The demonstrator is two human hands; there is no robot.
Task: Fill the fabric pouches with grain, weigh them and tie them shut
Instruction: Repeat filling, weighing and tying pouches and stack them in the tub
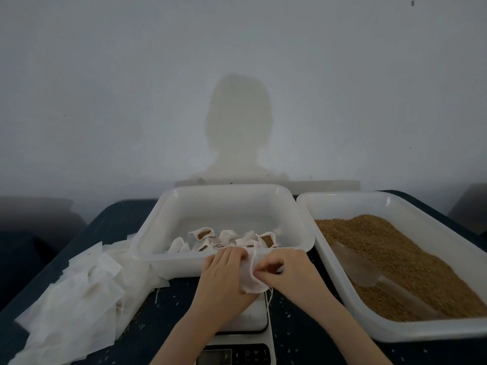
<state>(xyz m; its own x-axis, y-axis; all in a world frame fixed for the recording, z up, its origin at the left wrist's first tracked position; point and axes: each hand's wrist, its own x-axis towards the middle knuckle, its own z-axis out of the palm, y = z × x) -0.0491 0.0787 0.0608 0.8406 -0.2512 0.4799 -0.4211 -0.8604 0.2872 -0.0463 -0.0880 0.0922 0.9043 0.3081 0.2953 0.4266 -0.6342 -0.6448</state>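
Observation:
A white fabric pouch is held between both hands just above the white scale. My left hand wraps its fingers round the pouch's left side. My right hand pinches the pouch's upper right edge, where a thin string hangs down. Behind them a white tub holds several filled pouches, their tops open on brown grain. On the right a second tub is heaped with grain, and a clear scoop lies in it.
A loose pile of empty white pouches covers the dark table's left side. Stray grains dot the table around the scale. The scale's display sits at the bottom edge. A plain wall rises right behind the tubs.

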